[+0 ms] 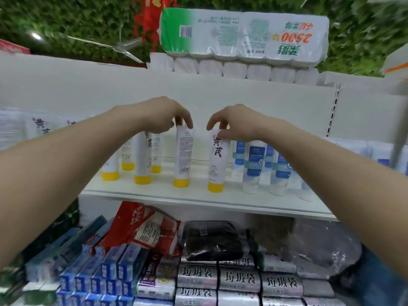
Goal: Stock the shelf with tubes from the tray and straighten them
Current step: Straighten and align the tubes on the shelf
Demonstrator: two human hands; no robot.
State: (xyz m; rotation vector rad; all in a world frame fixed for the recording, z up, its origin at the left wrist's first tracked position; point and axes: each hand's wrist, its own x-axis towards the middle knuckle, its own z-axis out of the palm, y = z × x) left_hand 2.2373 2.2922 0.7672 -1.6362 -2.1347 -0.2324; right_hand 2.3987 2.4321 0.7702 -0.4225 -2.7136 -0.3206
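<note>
The white shelf (154,196) carries the tubes, each stood upright on its cap, long axis vertical. Four blue-labelled tubes (252,166) are lined beside the right hand (234,122). Six yellow-capped tubes are counted, four of them under and beyond the left forearm. The left hand (163,115) is pinched on the top of the barcode-side tube (183,155), directly beneath its grip; the right hand is pinched on the calligraphy-faced tube (217,160), likewise beneath. No tray is seen.
</note>
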